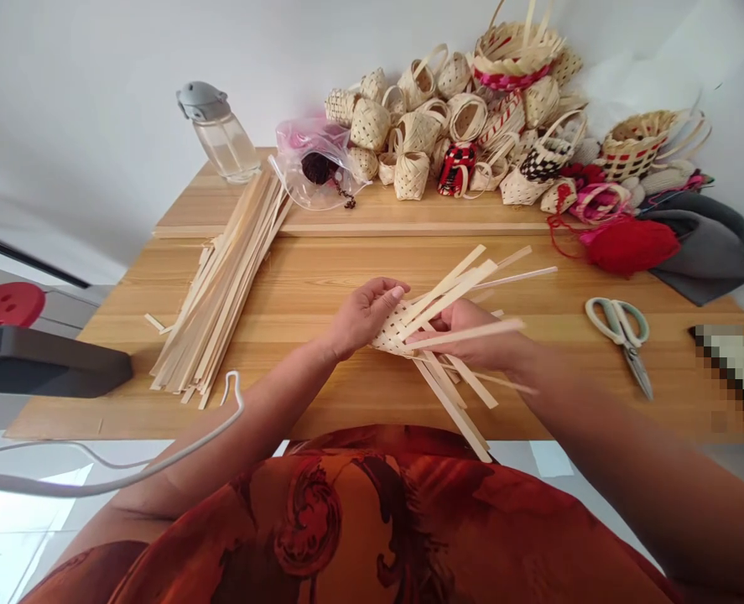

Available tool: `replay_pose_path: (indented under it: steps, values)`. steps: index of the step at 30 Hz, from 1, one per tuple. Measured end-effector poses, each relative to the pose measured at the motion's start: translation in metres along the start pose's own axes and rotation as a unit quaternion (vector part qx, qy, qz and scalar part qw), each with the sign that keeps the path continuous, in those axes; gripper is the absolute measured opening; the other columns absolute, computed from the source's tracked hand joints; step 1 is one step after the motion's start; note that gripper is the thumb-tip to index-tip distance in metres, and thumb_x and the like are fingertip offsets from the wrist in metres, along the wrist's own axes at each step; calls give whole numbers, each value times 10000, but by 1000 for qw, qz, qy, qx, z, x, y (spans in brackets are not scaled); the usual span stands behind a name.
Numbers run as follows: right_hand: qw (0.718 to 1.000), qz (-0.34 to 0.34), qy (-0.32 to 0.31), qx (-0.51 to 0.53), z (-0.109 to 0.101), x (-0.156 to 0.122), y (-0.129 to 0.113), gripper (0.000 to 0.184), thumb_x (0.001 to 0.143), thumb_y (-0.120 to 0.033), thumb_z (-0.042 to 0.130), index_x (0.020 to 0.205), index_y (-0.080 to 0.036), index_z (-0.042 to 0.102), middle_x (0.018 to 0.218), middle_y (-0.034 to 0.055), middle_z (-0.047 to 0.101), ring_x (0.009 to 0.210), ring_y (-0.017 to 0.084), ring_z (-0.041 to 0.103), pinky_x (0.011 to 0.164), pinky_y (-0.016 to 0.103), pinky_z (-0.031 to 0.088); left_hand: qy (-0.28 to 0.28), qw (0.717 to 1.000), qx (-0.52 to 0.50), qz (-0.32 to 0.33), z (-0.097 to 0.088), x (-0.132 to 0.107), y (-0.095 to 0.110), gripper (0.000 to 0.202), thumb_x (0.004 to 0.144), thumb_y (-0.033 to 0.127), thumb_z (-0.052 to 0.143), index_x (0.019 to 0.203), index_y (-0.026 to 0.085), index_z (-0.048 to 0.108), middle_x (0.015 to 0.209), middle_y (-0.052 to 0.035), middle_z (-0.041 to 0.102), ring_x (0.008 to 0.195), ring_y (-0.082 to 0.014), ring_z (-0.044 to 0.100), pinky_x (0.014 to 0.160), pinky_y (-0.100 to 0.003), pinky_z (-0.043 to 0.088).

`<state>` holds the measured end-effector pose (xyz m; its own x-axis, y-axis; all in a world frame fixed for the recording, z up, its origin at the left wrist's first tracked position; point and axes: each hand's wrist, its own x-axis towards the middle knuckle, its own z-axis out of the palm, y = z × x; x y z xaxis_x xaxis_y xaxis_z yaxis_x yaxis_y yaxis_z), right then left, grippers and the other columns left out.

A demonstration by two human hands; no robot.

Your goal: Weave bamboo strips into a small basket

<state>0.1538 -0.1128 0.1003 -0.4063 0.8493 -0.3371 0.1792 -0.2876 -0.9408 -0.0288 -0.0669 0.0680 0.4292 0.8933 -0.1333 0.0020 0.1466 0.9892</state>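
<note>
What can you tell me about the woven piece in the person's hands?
The woven piece is an unfinished weave of flat, pale straw-coloured strips that look like bamboo. A small, tight checked patch forms one end, and long loose strip ends fan out from it, mostly away to the right. It appears held above the wooden table, with the left hand cupped around the patch and the right hand gripping the strips beside it.
</note>
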Motion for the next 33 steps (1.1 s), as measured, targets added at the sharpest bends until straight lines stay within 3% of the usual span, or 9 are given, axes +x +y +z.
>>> replay_pose_path:
  steps: [7, 14, 22, 25, 29, 33]
  values:
    - [997, -36, -1, -66, 5, 1, 3, 148, 747, -227, 710, 847, -159, 626, 729, -30, 612, 633, 115, 507, 552, 225, 361, 16, 1000, -9, -20, 0, 0, -8, 370, 827, 498, 707, 958, 152, 689, 694, 6, 635, 546, -93, 521, 514, -204, 403]
    - [986, -65, 45, -145, 9, 4, 1, 69, 723, -209, 660, 755, -189, 602, 645, -57, 542, 557, 97, 442, 507, 215, 324, 21, 999, -14, -30, 1, 2, -7, 303, 860, 447, 664, 916, 151, 697, 703, -5, 654, 552, -93, 536, 518, -198, 410]
    - [981, -75, 36, -173, 11, 4, 1, 57, 750, -182, 630, 719, -198, 585, 587, -67, 467, 517, 84, 381, 483, 216, 298, 18, 999, -15, -27, 0, 3, -10, 304, 884, 436, 623, 937, 149, 706, 729, -19, 679, 569, -105, 559, 530, -208, 425]
    - [984, -75, 42, -157, 11, 2, 3, 32, 751, -195, 656, 761, -199, 626, 627, -53, 534, 548, 99, 448, 498, 221, 332, 26, 999, -6, -27, 2, 2, -9, 291, 889, 424, 617, 914, 149, 710, 724, -20, 676, 571, -105, 553, 528, -208, 418]
    - [997, -19, 27, -71, 6, -1, 4, 125, 729, -259, 733, 827, -198, 685, 691, -23, 638, 590, 129, 548, 512, 231, 390, 37, 999, -10, -26, 3, -1, -8, 293, 877, 435, 643, 902, 150, 705, 708, -11, 652, 550, -94, 514, 518, -203, 394]
    - [1000, 30, -2, 9, -4, 2, 2, 215, 692, -280, 788, 870, -178, 725, 688, -7, 667, 567, 125, 561, 496, 227, 414, 19, 998, -48, 20, -3, -10, -7, 425, 864, 507, 676, 1168, 211, 675, 970, -46, 703, 670, -113, 591, 594, -211, 452]
